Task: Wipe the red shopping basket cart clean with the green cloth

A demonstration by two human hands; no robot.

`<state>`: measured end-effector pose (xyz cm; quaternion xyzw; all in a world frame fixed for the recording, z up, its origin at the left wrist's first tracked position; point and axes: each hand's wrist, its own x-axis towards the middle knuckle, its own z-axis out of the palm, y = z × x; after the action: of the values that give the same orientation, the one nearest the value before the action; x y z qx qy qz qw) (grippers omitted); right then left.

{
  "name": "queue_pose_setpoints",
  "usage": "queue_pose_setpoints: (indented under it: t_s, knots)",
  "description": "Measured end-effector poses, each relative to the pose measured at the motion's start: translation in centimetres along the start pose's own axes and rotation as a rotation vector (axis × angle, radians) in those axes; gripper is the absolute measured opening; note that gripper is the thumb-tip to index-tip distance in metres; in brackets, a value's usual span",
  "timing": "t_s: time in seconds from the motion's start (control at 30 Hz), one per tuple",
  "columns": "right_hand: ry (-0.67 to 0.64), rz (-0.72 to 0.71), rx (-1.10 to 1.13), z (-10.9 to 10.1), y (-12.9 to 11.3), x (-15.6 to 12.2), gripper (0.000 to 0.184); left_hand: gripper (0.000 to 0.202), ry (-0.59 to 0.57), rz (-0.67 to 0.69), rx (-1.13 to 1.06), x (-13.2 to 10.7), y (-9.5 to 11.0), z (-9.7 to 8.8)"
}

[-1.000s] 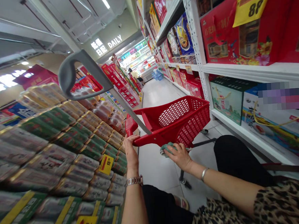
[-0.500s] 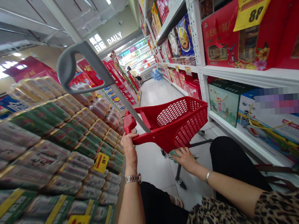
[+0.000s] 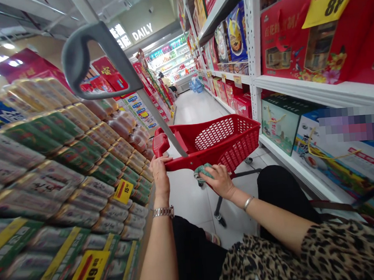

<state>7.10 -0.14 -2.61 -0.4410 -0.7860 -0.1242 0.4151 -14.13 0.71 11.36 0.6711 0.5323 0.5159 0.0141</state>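
Observation:
A red plastic shopping basket (image 3: 235, 151) on a wheeled frame stands in the aisle in front of me, with a long grey handle (image 3: 104, 52) rising toward the camera. My left hand (image 3: 160, 176) grips the near rim of the basket, fingers curled over its edge. My right hand (image 3: 218, 181) presses a green cloth (image 3: 202, 171) against the basket's underside near the front edge, fingers closed on it. Both wrists wear metal bracelets.
Stacked cases of drink cans with yellow price tags (image 3: 48, 175) fill the left side. White shelves (image 3: 314, 90) with boxed goods line the right. The tiled aisle floor (image 3: 197, 109) runs ahead toward a distant person (image 3: 170, 88) and a far display.
My right hand with the cloth moved down under the basket, then back up and left along its underside. The left hand stayed on the rim. The view tilted slightly.

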Motion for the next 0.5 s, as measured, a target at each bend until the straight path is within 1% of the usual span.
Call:
queue_pose_setpoints:
  t_s: [0.13, 0.23, 0.37, 0.43, 0.5]
  knots:
    - [-0.138, 0.011, -0.006, 1.7, 0.6, -4.1, 0.033, 0.054, 0.003, -0.007, 0.016, 0.1, -0.2, -0.1]
    - [-0.240, 0.002, -0.024, 2.5, 0.8, -6.3, 0.031, 0.052, -0.014, 0.011, 0.037, 0.2, -0.1, -0.1]
    - [-0.387, 0.029, -0.057, 3.3, 1.3, -8.6, 0.022, 0.052, -0.004, 0.015, 0.018, 0.1, 0.0, -0.2]
    - [-0.407, 0.070, -0.068, 3.3, 1.6, -9.2, 0.021, 0.052, -0.006, 0.014, 0.013, 0.0, 0.1, -0.3]
    - [-0.360, 0.086, -0.055, 2.8, 1.5, -9.0, 0.025, 0.052, -0.015, 0.012, 0.015, -0.1, 0.1, -0.4]
